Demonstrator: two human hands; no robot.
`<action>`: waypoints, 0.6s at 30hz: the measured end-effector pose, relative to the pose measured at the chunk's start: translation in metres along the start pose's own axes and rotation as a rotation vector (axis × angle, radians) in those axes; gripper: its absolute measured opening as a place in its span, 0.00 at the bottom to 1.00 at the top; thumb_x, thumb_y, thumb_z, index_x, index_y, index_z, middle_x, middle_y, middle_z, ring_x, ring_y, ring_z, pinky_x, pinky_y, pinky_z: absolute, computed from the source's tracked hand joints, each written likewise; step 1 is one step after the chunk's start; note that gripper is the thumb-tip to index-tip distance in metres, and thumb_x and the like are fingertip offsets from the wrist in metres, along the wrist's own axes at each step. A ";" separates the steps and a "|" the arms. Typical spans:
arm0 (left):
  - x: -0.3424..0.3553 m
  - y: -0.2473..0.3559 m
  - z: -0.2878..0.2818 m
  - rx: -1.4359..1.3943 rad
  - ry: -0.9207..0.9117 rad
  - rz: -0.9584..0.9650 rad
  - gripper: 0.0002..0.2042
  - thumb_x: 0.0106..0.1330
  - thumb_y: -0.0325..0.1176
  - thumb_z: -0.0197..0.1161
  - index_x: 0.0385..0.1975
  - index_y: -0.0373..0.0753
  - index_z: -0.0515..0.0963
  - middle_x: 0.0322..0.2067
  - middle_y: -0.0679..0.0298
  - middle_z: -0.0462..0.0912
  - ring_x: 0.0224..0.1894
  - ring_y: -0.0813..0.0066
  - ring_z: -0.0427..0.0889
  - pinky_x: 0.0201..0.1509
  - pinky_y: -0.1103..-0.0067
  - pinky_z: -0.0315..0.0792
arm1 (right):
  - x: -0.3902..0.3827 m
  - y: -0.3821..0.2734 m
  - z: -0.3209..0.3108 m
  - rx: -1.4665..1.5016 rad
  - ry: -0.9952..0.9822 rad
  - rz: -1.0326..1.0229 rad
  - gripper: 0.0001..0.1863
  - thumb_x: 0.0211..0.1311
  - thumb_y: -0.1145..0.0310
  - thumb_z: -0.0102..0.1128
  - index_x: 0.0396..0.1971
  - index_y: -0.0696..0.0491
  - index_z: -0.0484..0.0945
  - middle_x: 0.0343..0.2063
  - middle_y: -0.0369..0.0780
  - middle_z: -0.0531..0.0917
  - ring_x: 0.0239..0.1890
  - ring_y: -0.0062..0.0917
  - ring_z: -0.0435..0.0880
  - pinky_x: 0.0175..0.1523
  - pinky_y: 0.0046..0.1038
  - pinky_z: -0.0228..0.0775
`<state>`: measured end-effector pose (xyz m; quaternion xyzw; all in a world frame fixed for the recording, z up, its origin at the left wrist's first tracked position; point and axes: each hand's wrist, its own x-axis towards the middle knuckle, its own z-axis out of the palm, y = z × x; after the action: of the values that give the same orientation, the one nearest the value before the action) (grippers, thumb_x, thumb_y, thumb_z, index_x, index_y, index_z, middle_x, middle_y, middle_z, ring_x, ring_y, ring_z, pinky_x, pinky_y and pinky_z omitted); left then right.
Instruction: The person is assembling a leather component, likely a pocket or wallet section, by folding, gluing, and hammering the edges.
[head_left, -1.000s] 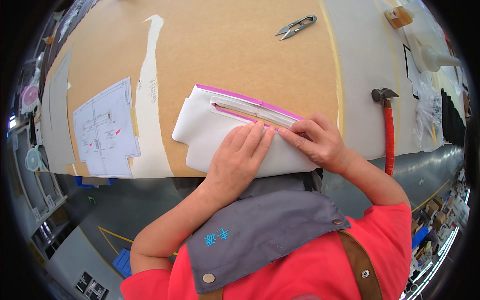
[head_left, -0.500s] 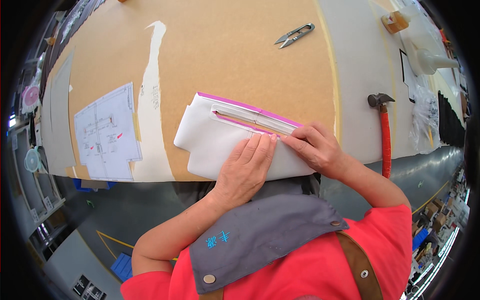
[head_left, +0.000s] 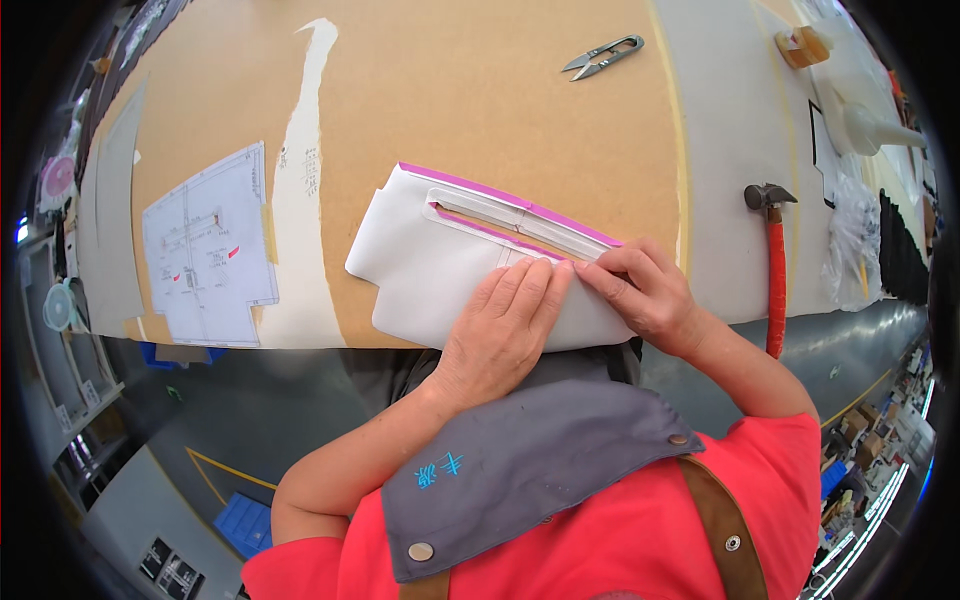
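Note:
A white sheet panel (head_left: 400,240) with notched corners lies at the table's front edge. Magenta strips run along its far edge and along the near side of a long slot cut through it. My left hand (head_left: 505,315) lies flat on the panel, its fingers stretched out to the slot's near edge. At the slot's right end my right hand (head_left: 645,295) has its thumb and fingers pinched on the folded magenta edge of the panel. The fingertips of both hands almost meet there. What lies under the right fingers is partly hidden.
Thread snips (head_left: 603,58) lie beyond the panel. On the right are a hammer (head_left: 775,260) with a red handle, a clear plastic bag (head_left: 852,240), a white bottle (head_left: 870,128) and an amber jar (head_left: 803,47). A paper drawing (head_left: 212,250) lies to the left.
Both hands have shifted slightly right along the slot's near edge, toward its right end. The whole view has also moved a little, and the panel stays in place under the hands.

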<state>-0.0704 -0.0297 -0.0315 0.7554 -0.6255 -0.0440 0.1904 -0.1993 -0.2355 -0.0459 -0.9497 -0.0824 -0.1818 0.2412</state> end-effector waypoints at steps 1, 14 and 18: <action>0.000 0.001 0.000 -0.004 0.003 -0.002 0.25 0.63 0.27 0.57 0.63 0.31 0.74 0.57 0.54 0.74 0.61 0.60 0.75 0.66 0.66 0.71 | 0.001 -0.001 -0.001 -0.021 -0.005 -0.021 0.24 0.47 0.79 0.65 0.50 0.58 0.83 0.37 0.39 0.79 0.36 0.32 0.78 0.39 0.30 0.76; -0.001 0.006 0.001 0.045 -0.016 0.019 0.26 0.63 0.28 0.57 0.63 0.31 0.73 0.57 0.55 0.74 0.61 0.60 0.75 0.63 0.67 0.72 | -0.005 -0.003 -0.005 -0.032 -0.020 -0.009 0.24 0.47 0.79 0.66 0.49 0.58 0.83 0.40 0.39 0.79 0.39 0.34 0.80 0.44 0.32 0.78; 0.003 0.007 0.001 0.044 -0.008 0.045 0.26 0.63 0.28 0.57 0.64 0.30 0.72 0.57 0.55 0.74 0.60 0.61 0.75 0.63 0.68 0.72 | -0.013 0.000 -0.002 0.075 0.036 0.119 0.24 0.46 0.81 0.67 0.49 0.56 0.84 0.39 0.38 0.80 0.39 0.33 0.80 0.42 0.31 0.77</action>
<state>-0.0772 -0.0336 -0.0299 0.7450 -0.6439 -0.0291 0.1720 -0.2124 -0.2374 -0.0490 -0.9398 -0.0279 -0.1812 0.2882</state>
